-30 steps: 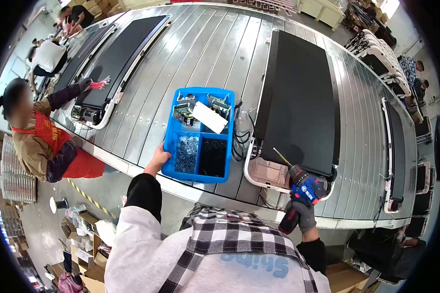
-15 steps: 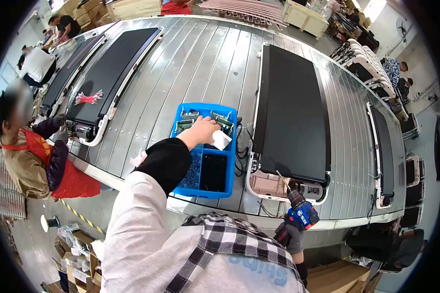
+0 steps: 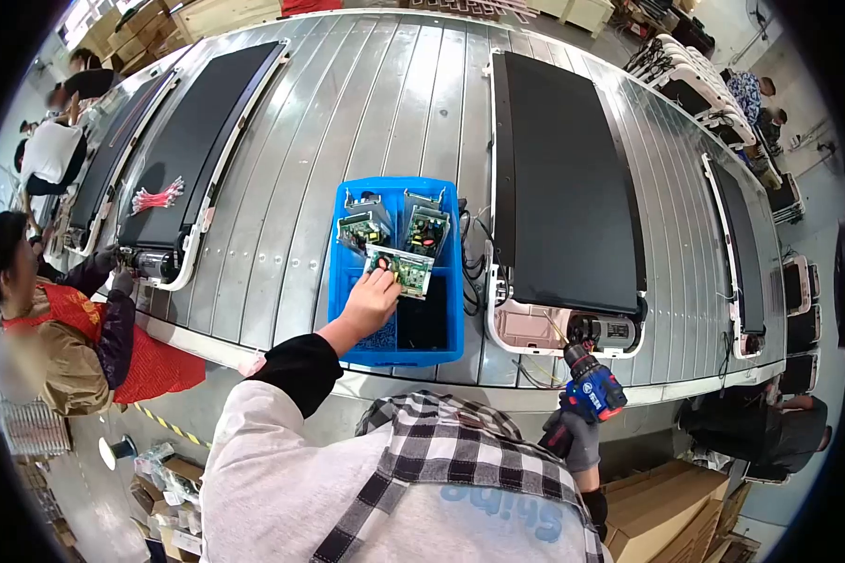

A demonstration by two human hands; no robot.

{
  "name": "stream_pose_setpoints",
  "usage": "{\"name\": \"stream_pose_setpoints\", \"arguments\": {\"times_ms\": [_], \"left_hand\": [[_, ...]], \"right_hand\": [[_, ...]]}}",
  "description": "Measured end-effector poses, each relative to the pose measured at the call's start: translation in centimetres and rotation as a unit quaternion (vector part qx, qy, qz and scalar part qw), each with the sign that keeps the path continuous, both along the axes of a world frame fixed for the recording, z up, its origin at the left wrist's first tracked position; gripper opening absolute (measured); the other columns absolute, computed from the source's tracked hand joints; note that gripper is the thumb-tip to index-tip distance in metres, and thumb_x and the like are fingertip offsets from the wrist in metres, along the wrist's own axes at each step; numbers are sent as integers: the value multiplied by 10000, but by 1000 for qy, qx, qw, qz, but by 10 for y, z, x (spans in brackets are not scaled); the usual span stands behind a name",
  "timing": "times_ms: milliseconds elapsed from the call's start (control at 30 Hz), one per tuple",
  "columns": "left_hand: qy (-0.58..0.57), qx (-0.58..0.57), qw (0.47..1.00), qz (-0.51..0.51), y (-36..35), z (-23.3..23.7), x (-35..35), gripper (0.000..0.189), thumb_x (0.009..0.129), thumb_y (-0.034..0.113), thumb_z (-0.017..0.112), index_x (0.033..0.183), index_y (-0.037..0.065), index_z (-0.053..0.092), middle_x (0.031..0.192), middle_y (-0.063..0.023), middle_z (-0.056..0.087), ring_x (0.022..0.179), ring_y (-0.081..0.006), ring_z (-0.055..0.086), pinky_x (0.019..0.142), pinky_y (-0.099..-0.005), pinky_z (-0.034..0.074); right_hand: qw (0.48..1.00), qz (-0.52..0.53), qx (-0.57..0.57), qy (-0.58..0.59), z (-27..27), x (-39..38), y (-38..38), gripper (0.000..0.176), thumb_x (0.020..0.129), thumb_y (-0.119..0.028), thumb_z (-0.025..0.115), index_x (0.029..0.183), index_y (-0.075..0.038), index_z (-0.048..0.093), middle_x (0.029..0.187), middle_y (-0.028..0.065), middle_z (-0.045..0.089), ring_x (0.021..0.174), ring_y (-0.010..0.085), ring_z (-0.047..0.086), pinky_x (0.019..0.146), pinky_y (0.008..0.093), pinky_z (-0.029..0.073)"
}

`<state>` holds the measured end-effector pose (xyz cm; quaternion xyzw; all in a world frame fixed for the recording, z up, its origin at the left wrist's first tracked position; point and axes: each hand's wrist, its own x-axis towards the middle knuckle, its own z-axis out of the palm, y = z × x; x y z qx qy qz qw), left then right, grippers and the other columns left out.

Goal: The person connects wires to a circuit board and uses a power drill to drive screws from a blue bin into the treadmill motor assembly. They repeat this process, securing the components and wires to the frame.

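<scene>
Pinched near its left end by the left hand over the blue bin, a circuit board could be dropped if tilted (a drill is gripped by the right hand).

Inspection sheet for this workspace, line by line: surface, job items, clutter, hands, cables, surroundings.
Surface: slatted metal table, carrying several black-belted units.
Job items: circuit board over blue bin; power drill.
Clutter: pink-and-white bundle lying on a belt at left.
Hands: left hand bare, holding circuit board; right hand gloved, holding power drill.
Cables: black cable looped beside blue bin.
Surroundings: red-aproned co-worker at left; cardboard at lower right.
</scene>
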<state>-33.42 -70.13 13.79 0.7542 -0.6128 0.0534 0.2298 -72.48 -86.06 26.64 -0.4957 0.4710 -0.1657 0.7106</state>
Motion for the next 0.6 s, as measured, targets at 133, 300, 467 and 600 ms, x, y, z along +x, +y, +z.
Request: {"name": "stream_pose_setpoints", "arguments": {"times_ms": [133,300,467,600], "left_hand": [[104,-99,987,75,-5,6,-2,262,738,111,636,965,35,530,945,-135,502,863,-323,511,728,-411,434],[151,1,969,197,-29,7,6,262,701,69,650,955,60,587,960,-120,494,830,-324,568,687,-418,467],[169,-3,966,196,-27,1,18,182,679,5,651,833,21,554,796,-117,499,653,-276,538,595,-371,449],[252,-48,939,228,-50,62,-40,201,680,-19,667,836,22,548,764,-102,464,638,-240,509,575,-329,426]], "right_hand": [[1000,29,0,-11,2,2,-5,370,758,-134,581,1084,29,519,727,112,614,648,195,601,612,287,473],[999,28,-6,-16,3,-12,-16,385,758,-132,581,1102,22,505,737,106,614,653,191,606,613,281,480],[999,-24,-9,-25,2,-44,-32,359,759,-110,570,1089,20,511,729,104,611,646,188,602,604,286,478],[997,-67,-34,-30,7,-70,-42,355,757,-97,568,1086,22,509,729,107,608,642,183,598,589,282,466]]}}
